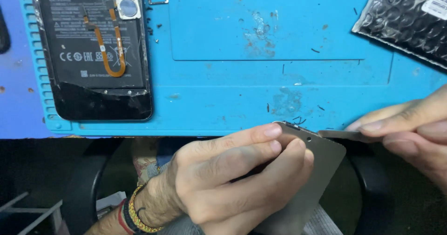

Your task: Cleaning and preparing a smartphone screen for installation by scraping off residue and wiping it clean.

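Blue work mat [279, 77] across the whole bench, scuffed and dotted with black specks. Opened phone [95, 49] lying at its upper left, back off, orange flex cable [114, 53] looped over the battery. Black bubble pouch [409, 16] at the upper right corner. Left hand [233, 179] below the mat's front edge, fingers closed around a grey phone back cover [321, 170], tilted. Right hand [414, 128] pinching a thin metal blade [340, 134], tip touching the cover's top edge.

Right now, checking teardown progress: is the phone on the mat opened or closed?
Opened: the phone lies with its back off, battery and orange flex cable exposed.
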